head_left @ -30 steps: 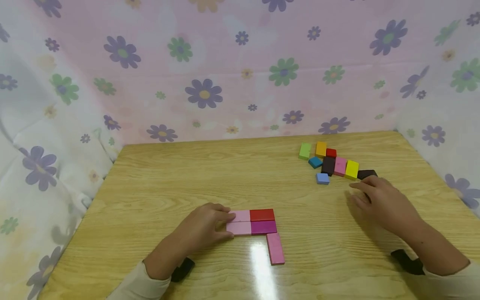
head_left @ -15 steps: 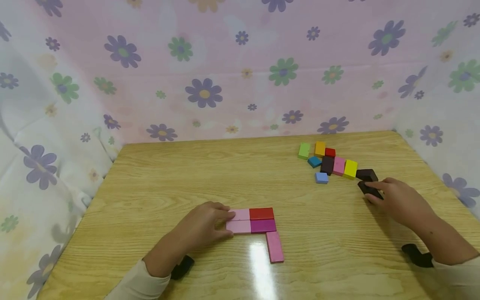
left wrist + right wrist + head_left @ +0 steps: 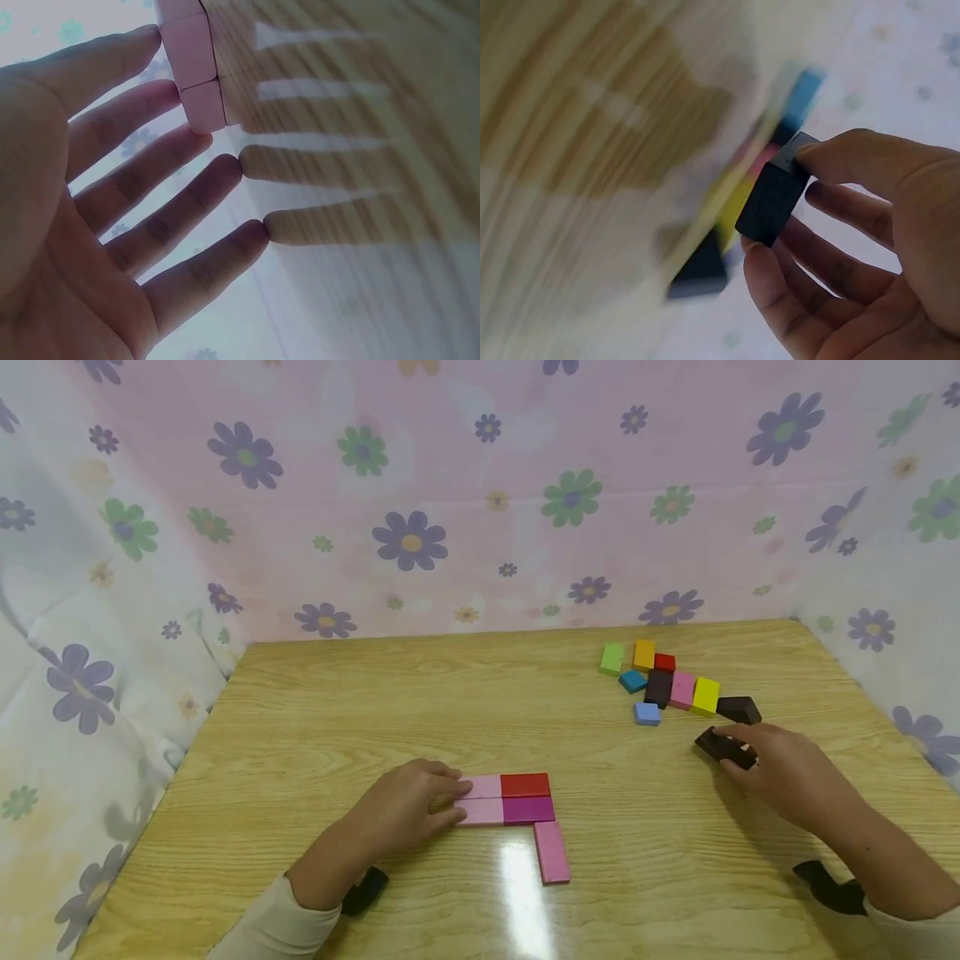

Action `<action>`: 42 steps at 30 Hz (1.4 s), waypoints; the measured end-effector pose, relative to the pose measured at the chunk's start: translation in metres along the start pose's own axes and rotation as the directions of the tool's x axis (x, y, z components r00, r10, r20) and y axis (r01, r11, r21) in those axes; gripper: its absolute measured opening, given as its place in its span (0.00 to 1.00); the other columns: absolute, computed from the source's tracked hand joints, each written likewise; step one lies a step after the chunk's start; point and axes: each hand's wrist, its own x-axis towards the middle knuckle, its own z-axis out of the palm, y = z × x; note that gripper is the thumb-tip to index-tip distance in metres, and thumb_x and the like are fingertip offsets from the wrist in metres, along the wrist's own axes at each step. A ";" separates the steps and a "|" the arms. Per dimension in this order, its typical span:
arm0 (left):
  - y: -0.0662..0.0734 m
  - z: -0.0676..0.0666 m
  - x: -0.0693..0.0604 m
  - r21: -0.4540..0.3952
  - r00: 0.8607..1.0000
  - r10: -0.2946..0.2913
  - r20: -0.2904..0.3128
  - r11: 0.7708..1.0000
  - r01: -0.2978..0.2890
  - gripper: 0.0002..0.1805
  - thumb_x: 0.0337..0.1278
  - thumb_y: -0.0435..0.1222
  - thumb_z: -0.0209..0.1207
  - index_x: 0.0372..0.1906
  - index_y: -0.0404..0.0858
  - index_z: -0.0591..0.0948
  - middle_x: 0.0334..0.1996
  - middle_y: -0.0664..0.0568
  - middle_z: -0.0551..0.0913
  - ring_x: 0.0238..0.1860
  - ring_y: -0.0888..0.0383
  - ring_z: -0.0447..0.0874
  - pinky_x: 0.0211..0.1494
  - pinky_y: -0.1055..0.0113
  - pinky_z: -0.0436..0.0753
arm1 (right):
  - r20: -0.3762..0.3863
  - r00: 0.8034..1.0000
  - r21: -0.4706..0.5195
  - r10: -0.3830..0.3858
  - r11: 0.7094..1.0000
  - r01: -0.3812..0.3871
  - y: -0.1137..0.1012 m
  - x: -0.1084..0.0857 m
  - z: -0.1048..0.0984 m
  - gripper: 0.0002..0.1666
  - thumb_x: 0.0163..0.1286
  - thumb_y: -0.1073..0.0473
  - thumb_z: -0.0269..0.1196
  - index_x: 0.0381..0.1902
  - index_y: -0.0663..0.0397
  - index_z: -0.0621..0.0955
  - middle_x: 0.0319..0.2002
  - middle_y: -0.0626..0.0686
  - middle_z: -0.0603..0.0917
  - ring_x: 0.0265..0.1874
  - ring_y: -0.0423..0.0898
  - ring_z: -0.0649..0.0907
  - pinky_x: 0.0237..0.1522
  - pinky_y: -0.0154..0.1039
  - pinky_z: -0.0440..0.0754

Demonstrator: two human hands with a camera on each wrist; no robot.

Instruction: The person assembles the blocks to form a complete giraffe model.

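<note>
Floral cloth [image 3: 146, 568] walls the left, back and right of the wood table [image 3: 360, 710]. Left hand [image 3: 411, 802]: fingers spread, nearly straight, thumb and fingertips touching the left ends of two pale pink blocks, far one [image 3: 486, 787] and near one [image 3: 483, 812], flush together. Ring and little fingertips down on the table. Next right: red block [image 3: 525, 785] behind magenta block [image 3: 528, 810], each end to end with a pale pink. Pink bar [image 3: 552, 853] slants toward the person from magenta's near right corner. Right rear, well apart: lime [image 3: 612, 658], teal [image 3: 633, 682], light blue [image 3: 647, 714], orange [image 3: 644, 655], small red [image 3: 664, 662]; then dark block [image 3: 659, 687], pink block [image 3: 682, 690], yellow [image 3: 706, 697] in a row. Near side of yellow: black block [image 3: 771, 201], tilted, pinched at its ends between thumb and fingertips of the right hand [image 3: 791, 775]. Other black block [image 3: 739, 710] lies just right of yellow.
</note>
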 end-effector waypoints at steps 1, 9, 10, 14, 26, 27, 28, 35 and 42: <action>0.000 0.000 0.000 0.001 1.000 0.001 -0.002 1.000 -0.001 0.19 0.62 0.46 0.66 0.55 0.44 0.86 0.56 0.49 0.86 0.60 0.49 0.82 0.64 0.52 0.81 | -0.030 0.999 0.007 -0.025 1.000 0.025 -0.010 -0.002 0.001 0.27 0.64 0.60 0.69 0.59 0.66 0.79 0.46 0.71 0.84 0.28 0.49 0.83 0.24 0.39 0.77; -0.001 -0.001 0.001 -0.002 1.000 -0.004 -0.005 1.000 0.004 0.19 0.62 0.48 0.66 0.55 0.46 0.87 0.56 0.51 0.86 0.60 0.50 0.82 0.64 0.52 0.81 | -0.137 0.945 0.046 -0.296 0.951 0.305 -0.114 -0.015 0.016 0.26 0.55 0.61 0.76 0.54 0.50 0.85 0.44 0.52 0.85 0.39 0.45 0.85 0.34 0.36 0.87; -0.001 -0.001 0.001 -0.001 1.000 -0.004 -0.005 1.000 0.004 0.19 0.62 0.48 0.66 0.55 0.46 0.87 0.56 0.51 0.86 0.60 0.51 0.82 0.64 0.52 0.81 | -0.135 0.935 0.054 -0.328 0.940 0.338 -0.125 -0.016 0.018 0.25 0.55 0.60 0.76 0.53 0.49 0.85 0.45 0.51 0.85 0.40 0.44 0.85 0.35 0.35 0.87; -0.001 -0.001 0.002 0.001 1.000 0.000 -0.006 1.000 0.000 0.19 0.61 0.47 0.66 0.55 0.45 0.87 0.56 0.50 0.86 0.60 0.50 0.83 0.64 0.52 0.81 | -0.142 0.875 0.086 -0.463 0.875 0.477 -0.159 -0.018 0.029 0.24 0.57 0.59 0.75 0.53 0.46 0.86 0.45 0.49 0.84 0.41 0.42 0.84 0.37 0.32 0.86; -0.001 0.002 0.003 0.011 1.000 0.009 -0.016 1.000 -0.009 0.19 0.61 0.47 0.67 0.55 0.45 0.87 0.55 0.50 0.86 0.59 0.50 0.83 0.63 0.53 0.81 | -0.091 0.777 0.047 -0.623 0.776 0.629 -0.214 -0.007 0.049 0.17 0.61 0.58 0.72 0.49 0.46 0.86 0.40 0.47 0.85 0.41 0.42 0.83 0.45 0.39 0.85; -0.001 0.002 0.003 0.011 1.000 0.009 -0.017 1.000 -0.009 0.19 0.61 0.46 0.67 0.55 0.45 0.87 0.55 0.50 0.86 0.59 0.50 0.83 0.63 0.53 0.81 | -0.074 0.773 0.047 -0.630 0.772 0.634 -0.217 -0.006 0.050 0.17 0.62 0.58 0.71 0.49 0.45 0.85 0.40 0.47 0.85 0.40 0.42 0.83 0.45 0.39 0.85; -0.001 0.002 0.003 0.011 1.000 0.008 -0.018 1.000 -0.008 0.19 0.61 0.46 0.67 0.54 0.45 0.87 0.55 0.50 0.86 0.58 0.50 0.83 0.63 0.53 0.81 | -0.049 0.772 0.047 -0.634 0.771 0.635 -0.220 -0.004 0.051 0.16 0.63 0.58 0.70 0.49 0.45 0.85 0.40 0.47 0.85 0.40 0.42 0.83 0.45 0.39 0.85; 0.000 0.002 0.002 -0.005 1.000 -0.002 -0.013 1.000 0.002 0.19 0.61 0.46 0.67 0.54 0.45 0.87 0.55 0.50 0.86 0.59 0.50 0.83 0.63 0.52 0.82 | 0.081 0.753 -0.044 -0.653 0.753 0.657 -0.236 0.003 0.058 0.10 0.64 0.57 0.70 0.44 0.45 0.87 0.40 0.47 0.84 0.39 0.42 0.83 0.45 0.35 0.84; 0.000 0.001 0.002 -0.012 1.000 0.011 -0.016 1.000 -0.011 0.19 0.61 0.46 0.67 0.54 0.44 0.87 0.55 0.49 0.86 0.58 0.49 0.83 0.62 0.53 0.82 | 0.150 0.711 -0.029 -0.687 0.716 0.698 -0.239 0.002 0.060 0.18 0.73 0.53 0.61 0.57 0.47 0.84 0.59 0.48 0.81 0.56 0.42 0.82 0.57 0.38 0.83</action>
